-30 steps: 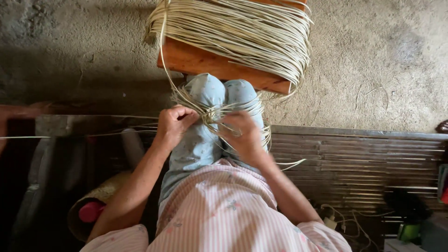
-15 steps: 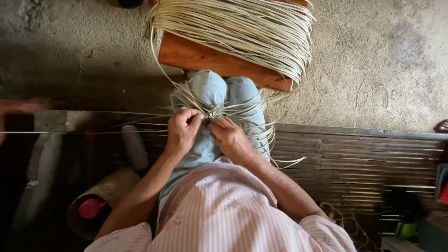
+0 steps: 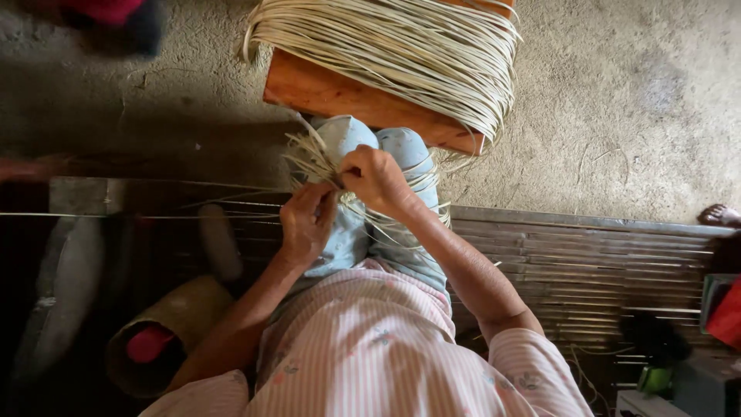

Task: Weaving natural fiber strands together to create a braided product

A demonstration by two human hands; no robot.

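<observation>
Pale rattan strips [image 3: 315, 158] spread over my knees in light blue trousers. My left hand [image 3: 306, 225] pinches the strips where they cross on my lap. My right hand [image 3: 376, 180] reaches up and left over the knees, fingers closed on strips just above the left hand. A thick bundle of the same pale strips [image 3: 401, 50] lies across a wooden stool [image 3: 340, 96] in front of my knees.
I sit on a slatted bamboo bench [image 3: 602, 262] above an earthen floor [image 3: 617, 100]. A woven tube with a pink object [image 3: 150, 340] lies lower left. Another person's foot [image 3: 718, 214] shows at the right edge. Red fabric blurs at top left.
My right hand has lifted from beside the left and moved up and left over the knees, drawing strips with it. The left hand stayed on the lap. The view shifted slightly.
</observation>
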